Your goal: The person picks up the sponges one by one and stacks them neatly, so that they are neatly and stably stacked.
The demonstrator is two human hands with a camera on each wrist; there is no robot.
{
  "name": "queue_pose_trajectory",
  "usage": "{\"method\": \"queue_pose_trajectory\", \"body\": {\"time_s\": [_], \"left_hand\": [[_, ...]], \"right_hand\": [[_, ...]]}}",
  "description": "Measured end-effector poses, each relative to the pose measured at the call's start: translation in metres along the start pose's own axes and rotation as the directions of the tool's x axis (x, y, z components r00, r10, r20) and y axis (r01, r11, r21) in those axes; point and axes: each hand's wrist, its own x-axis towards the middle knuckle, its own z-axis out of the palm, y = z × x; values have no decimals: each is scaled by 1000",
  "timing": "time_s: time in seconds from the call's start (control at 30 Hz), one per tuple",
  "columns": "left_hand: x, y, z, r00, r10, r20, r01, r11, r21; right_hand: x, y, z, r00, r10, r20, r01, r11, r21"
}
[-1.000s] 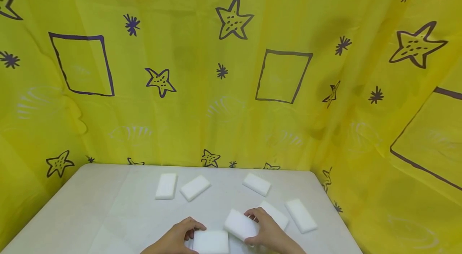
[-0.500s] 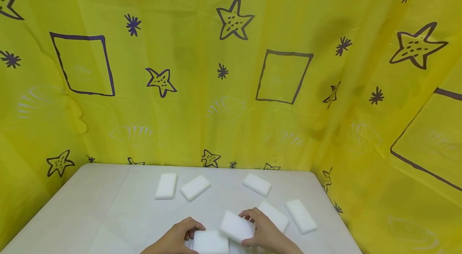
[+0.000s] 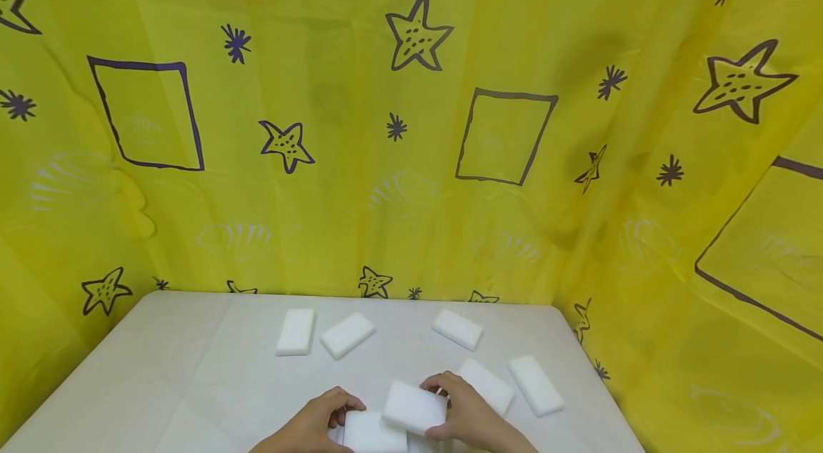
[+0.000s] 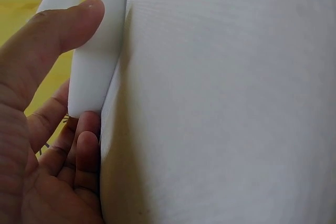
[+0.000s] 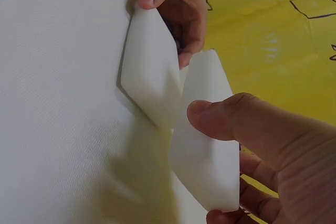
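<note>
No word, brand or number can be read. The only signs are printed drawings on the yellow cloth (image 3: 337,206); from the head view's middle, a dotted star (image 3: 419,38) at twelve o'clock, a four-sided outline (image 3: 506,136) at two, a spiky burst (image 3: 236,44) near ten, a faint pale shell (image 3: 234,236) toward nine.

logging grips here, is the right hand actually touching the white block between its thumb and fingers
Touching. The right wrist view shows it: the right hand has its thumb pressed against the white block, with no gap.
</note>
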Motion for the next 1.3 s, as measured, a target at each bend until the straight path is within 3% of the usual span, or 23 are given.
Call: {"method": "queue_pose_trajectory", "body": {"time_s": [0.43,0.67,0.8,1.07,1.3], "left_hand": [[1,0,1,998,59,-27,-57,996,71],[2,1,1,999,-46,-6,46,999,24],[2,1,2,998,-62,1,62,998,11],[0,1,2,999,28,-27,-27,998,52],[0,0,2,999,42,-27,-40,998,58]], "right_hand": [[1,-4,4,996,-88,16,88,996,-2],[3,-4,7,991,-134,20,133,991,36],[4,-5,9,993,-120,24,118,991,61],[7,-7,12,995,-91,35,88,992,86],[7,-9,16,998,-48,51,42,993,108]]}}
